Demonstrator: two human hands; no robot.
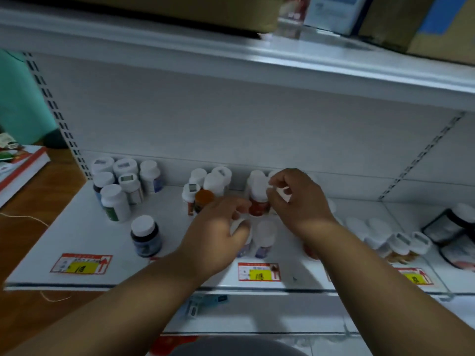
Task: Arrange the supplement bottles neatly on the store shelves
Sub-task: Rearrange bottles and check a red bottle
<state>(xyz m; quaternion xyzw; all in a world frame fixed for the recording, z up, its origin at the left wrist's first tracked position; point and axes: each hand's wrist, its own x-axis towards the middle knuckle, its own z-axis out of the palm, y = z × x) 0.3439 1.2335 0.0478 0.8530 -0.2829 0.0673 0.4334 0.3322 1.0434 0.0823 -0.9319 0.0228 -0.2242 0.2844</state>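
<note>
Several white-capped supplement bottles stand on the white shelf (84,240). My left hand (218,227) reaches in at mid-shelf, fingers curled over the cap of a purple-labelled bottle (243,249). A second purple-labelled bottle (264,240) stands just right of it. My right hand (295,199) is further back, its fingers pinching the white cap of a bottle (284,194) mostly hidden by the hand. A red-labelled bottle (259,201) stands between my hands, and an orange-capped bottle (204,200) is just behind my left hand.
A cluster of bottles (120,183) fills the back left, with one dark bottle (145,237) alone in front. More bottles (401,242) and black-wrapped packs (452,227) sit on the right. Price tags (82,263) line the front edge. An upper shelf (231,55) overhangs.
</note>
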